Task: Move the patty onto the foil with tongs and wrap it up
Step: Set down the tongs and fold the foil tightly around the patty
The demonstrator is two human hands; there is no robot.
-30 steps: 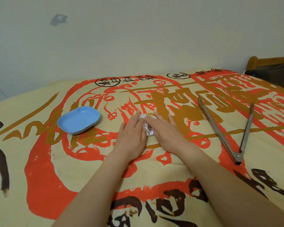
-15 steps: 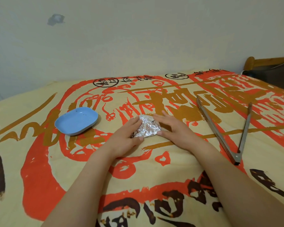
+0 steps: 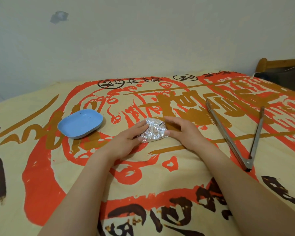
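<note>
— Between our fingertips sits the crumpled silver foil parcel [image 3: 154, 132], resting on the cream cloth printed with red, ochre and black brushwork [image 3: 41, 167]. Our left hand [image 3: 124, 142] curls loosely against its near-left side, thumb and fingers touching the foil without closing round it.

— And our right hand [image 3: 186, 133]?

— Half open, thumb tip at the parcel's right edge, fingers arched above it. A second ago both palms lay flat over the bundle; now they have drawn apart and it shows closed, the patty hidden inside. We judge the wrapping nearly done.

— The tools?

— Well right of our right fingers, the long steel tongs [image 3: 235, 135] lie spread open; left of our left fingers sits the empty pale-blue oval dish [image 3: 80, 124].

— Any writing?

— Brush characters and two round seals beyond our fingertips; we cannot read them.
</note>
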